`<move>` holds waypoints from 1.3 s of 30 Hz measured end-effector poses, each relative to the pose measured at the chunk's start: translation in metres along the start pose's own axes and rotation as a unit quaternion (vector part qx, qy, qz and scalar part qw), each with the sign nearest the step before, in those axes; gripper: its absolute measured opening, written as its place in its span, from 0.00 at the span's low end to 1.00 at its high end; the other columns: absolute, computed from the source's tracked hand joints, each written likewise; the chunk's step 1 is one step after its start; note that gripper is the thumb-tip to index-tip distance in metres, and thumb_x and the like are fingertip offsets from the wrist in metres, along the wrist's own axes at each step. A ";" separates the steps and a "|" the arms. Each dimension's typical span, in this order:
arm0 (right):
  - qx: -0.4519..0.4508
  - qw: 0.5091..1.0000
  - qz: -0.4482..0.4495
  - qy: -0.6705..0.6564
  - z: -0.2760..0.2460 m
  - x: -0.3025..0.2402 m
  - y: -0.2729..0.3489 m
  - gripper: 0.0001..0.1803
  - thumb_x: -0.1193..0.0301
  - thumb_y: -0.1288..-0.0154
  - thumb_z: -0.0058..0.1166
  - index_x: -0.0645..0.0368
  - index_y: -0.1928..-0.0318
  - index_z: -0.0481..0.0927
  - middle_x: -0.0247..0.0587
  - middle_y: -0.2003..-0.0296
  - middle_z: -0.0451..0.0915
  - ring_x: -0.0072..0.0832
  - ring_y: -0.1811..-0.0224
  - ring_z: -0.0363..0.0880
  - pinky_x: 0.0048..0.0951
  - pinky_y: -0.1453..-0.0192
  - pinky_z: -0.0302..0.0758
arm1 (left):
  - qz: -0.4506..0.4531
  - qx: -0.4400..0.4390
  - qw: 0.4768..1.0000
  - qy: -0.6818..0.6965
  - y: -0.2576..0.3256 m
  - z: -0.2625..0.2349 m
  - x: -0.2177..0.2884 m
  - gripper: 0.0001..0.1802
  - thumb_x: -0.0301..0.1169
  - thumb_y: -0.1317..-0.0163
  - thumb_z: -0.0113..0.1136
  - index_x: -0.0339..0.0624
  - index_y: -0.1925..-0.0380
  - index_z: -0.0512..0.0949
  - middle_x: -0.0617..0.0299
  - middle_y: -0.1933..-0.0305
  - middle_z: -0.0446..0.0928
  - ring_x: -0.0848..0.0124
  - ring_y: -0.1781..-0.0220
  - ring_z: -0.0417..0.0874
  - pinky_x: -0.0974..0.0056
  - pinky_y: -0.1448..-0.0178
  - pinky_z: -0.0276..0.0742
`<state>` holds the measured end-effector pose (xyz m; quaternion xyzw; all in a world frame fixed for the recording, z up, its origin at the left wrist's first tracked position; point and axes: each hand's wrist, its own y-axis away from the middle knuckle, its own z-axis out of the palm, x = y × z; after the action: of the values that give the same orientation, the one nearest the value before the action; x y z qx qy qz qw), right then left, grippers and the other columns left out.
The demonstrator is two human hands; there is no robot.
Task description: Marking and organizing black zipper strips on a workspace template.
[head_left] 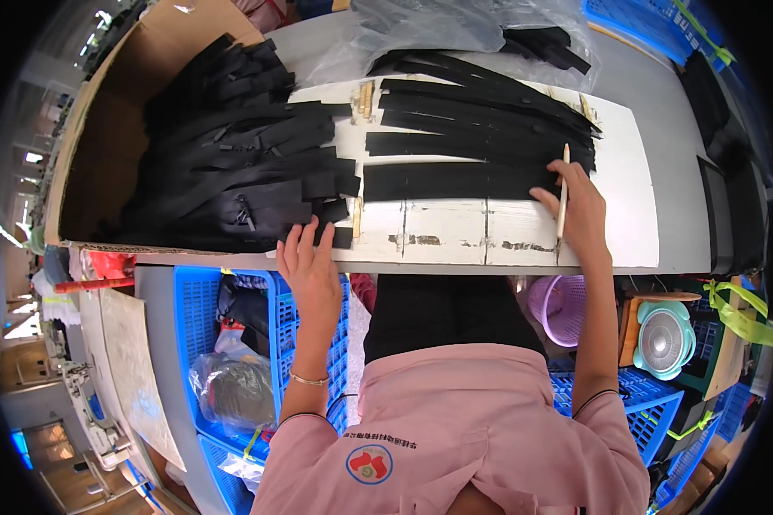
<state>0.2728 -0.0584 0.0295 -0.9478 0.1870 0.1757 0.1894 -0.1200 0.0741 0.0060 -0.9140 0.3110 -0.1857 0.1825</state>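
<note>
My left hand (pixel 307 270) rests with its fingers stretched out at the near edge of a heap of black fabric strips (pixel 232 172). Several of these strips carry small zipper pulls. A pale pencil (pixel 563 202) stands between the fingers of my right hand (pixel 586 215), its lower end by the front edge of the white board (pixel 627 189). My right thumb and fingertips are at the right end of a flat black strip (pixel 438 181). Farther back on the board, more black strips (pixel 481 112) lie side by side, some overlapping. Dark line marks show on the board's bare near part.
A cardboard box (pixel 82 154) holds the heap at the left. Clear plastic bags (pixel 421 30) lie at the back. Below the table are a blue crate (pixel 270 343), a purple basket (pixel 558 309) and a small teal fan (pixel 664 340).
</note>
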 end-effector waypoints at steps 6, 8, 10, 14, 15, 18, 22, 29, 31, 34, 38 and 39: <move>0.130 0.991 0.036 0.008 0.020 0.005 -0.011 0.23 0.62 0.37 0.73 0.54 0.46 0.79 0.40 0.55 0.83 0.42 0.57 0.86 0.40 0.57 0.82 | 0.032 0.003 0.999 -0.020 -0.009 -0.003 -0.014 0.17 0.23 0.32 0.60 0.42 0.45 0.84 0.57 0.35 0.81 0.53 0.30 0.74 0.43 0.20 0.58; 0.171 0.985 0.009 0.007 0.022 0.001 0.000 0.22 0.65 0.36 0.73 0.54 0.46 0.79 0.41 0.56 0.83 0.41 0.57 0.86 0.39 0.57 0.82 | 0.032 0.028 0.999 0.018 -0.010 0.005 -0.012 0.10 0.25 0.31 0.62 0.42 0.52 0.83 0.58 0.38 0.82 0.54 0.32 0.75 0.43 0.22 0.59; 0.178 0.983 0.054 -0.002 0.019 -0.008 0.015 0.19 0.67 0.34 0.71 0.54 0.45 0.80 0.41 0.59 0.82 0.41 0.59 0.86 0.39 0.58 0.81 | 0.049 0.043 0.996 0.060 -0.016 0.010 0.004 0.06 0.25 0.30 0.62 0.43 0.56 0.81 0.59 0.39 0.82 0.55 0.32 0.77 0.43 0.23 0.61; 0.157 0.986 0.061 -0.003 0.016 -0.017 0.038 0.16 0.71 0.32 0.69 0.54 0.46 0.81 0.41 0.63 0.80 0.40 0.62 0.83 0.40 0.56 0.78 | 0.056 0.021 0.991 0.122 -0.032 0.020 0.042 0.06 0.25 0.30 0.63 0.43 0.55 0.82 0.59 0.41 0.83 0.57 0.33 0.79 0.45 0.22 0.62; 0.146 0.987 0.059 0.001 0.015 -0.020 0.043 0.16 0.73 0.33 0.69 0.55 0.47 0.81 0.41 0.61 0.82 0.40 0.60 0.83 0.40 0.54 0.79 | 0.066 0.024 0.986 0.151 -0.034 0.021 0.046 0.07 0.25 0.30 0.63 0.42 0.54 0.82 0.59 0.41 0.83 0.57 0.33 0.79 0.46 0.22 0.63; 0.168 0.986 -0.004 -0.013 0.021 -0.015 0.053 0.17 0.74 0.35 0.71 0.55 0.48 0.82 0.42 0.58 0.83 0.41 0.58 0.84 0.39 0.52 0.79 | 0.065 0.032 0.985 0.154 -0.028 0.018 0.044 0.12 0.24 0.31 0.65 0.41 0.49 0.83 0.57 0.40 0.82 0.55 0.32 0.79 0.46 0.22 0.63; 0.181 0.978 -0.095 -0.047 0.022 -0.031 0.055 0.20 0.75 0.41 0.74 0.57 0.49 0.82 0.44 0.54 0.86 0.43 0.55 0.84 0.40 0.52 0.79 | 0.052 0.021 0.985 0.165 -0.014 0.016 0.024 0.14 0.22 0.30 0.63 0.38 0.45 0.83 0.53 0.38 0.82 0.52 0.31 0.78 0.44 0.22 0.65; 0.043 0.911 -0.379 -0.159 0.077 -0.139 0.057 0.22 0.63 0.40 0.72 0.53 0.48 0.81 0.43 0.40 0.80 0.38 0.39 0.81 0.42 0.39 0.77 | -0.031 0.089 0.975 0.200 -0.012 0.017 0.013 0.17 0.17 0.25 0.51 0.34 0.41 0.81 0.47 0.36 0.81 0.49 0.31 0.80 0.47 0.22 0.67; 0.038 0.903 -0.409 -0.130 0.094 -0.161 0.053 0.18 0.66 0.38 0.68 0.53 0.48 0.81 0.43 0.40 0.80 0.37 0.39 0.81 0.42 0.38 0.77 | -0.042 0.094 0.970 0.221 -0.013 0.020 0.013 0.17 0.18 0.25 0.50 0.34 0.41 0.80 0.47 0.36 0.81 0.49 0.31 0.80 0.47 0.22 0.67; 0.014 0.896 -0.432 -0.102 0.107 -0.170 0.054 0.12 0.70 0.35 0.59 0.51 0.51 0.81 0.41 0.43 0.81 0.36 0.39 0.79 0.42 0.37 0.76 | -0.074 0.109 0.955 0.267 -0.011 0.022 0.016 0.16 0.20 0.24 0.50 0.33 0.40 0.80 0.47 0.36 0.82 0.50 0.32 0.80 0.47 0.22 0.67; -0.018 0.925 -0.263 -0.273 0.098 -0.165 0.051 0.12 0.75 0.35 0.64 0.54 0.51 0.83 0.40 0.57 0.83 0.36 0.53 0.84 0.37 0.49 0.80 | -0.058 0.129 0.950 0.277 -0.008 0.023 0.014 0.15 0.24 0.24 0.54 0.34 0.41 0.81 0.47 0.37 0.82 0.51 0.33 0.81 0.46 0.22 0.67; 0.030 0.922 -0.169 -0.348 0.095 -0.164 0.049 0.12 0.77 0.35 0.65 0.55 0.51 0.83 0.40 0.63 0.83 0.37 0.59 0.85 0.34 0.55 0.81 | -0.059 0.128 0.949 0.280 -0.009 0.022 0.013 0.15 0.24 0.24 0.54 0.34 0.41 0.81 0.47 0.37 0.82 0.51 0.33 0.81 0.46 0.22 0.67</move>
<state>0.0851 -0.0124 -0.0010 -0.8385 -0.0482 0.4537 0.2979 -0.0956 0.0774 -0.0063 -0.8108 0.2686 -0.4832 0.1922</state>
